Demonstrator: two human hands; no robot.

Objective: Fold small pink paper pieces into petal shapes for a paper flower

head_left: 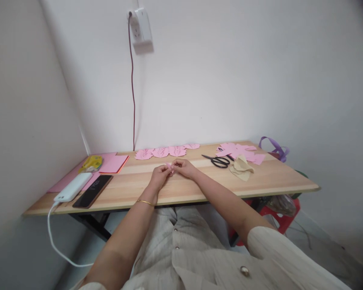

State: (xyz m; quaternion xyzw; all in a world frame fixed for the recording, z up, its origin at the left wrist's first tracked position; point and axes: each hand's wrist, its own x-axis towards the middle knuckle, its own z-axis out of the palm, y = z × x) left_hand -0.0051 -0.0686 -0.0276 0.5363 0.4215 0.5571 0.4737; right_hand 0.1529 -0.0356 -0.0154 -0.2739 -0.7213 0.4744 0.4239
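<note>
Pinching a small piece of pink paper between them, the left hand and the right hand met over the middle of the wooden table; the fingers covered most of the piece, so its shape could not be told. Pale characters, turned sideways, glowed on the dark phone at the left, too blurred to read surely. Beside it, the white power bank bore tiny marks near its cable end, likewise unreadable. A patterned yellow packet lay on the pink sheets; what it held could not be seen. Below the table's right end, a clear plastic bag with indistinct brownish contents sat on a red stool, partly hidden by the tabletop. The white cable passed out of sight behind the left forearm, and the dark red cord from the wall socket dropped to the table's back edge. Cut pink shapes stood in a row near the wall. Black scissors lay between the right hand and a crumpled beige cloth, near heaped pink scraps that partly covered something dark.
</note>
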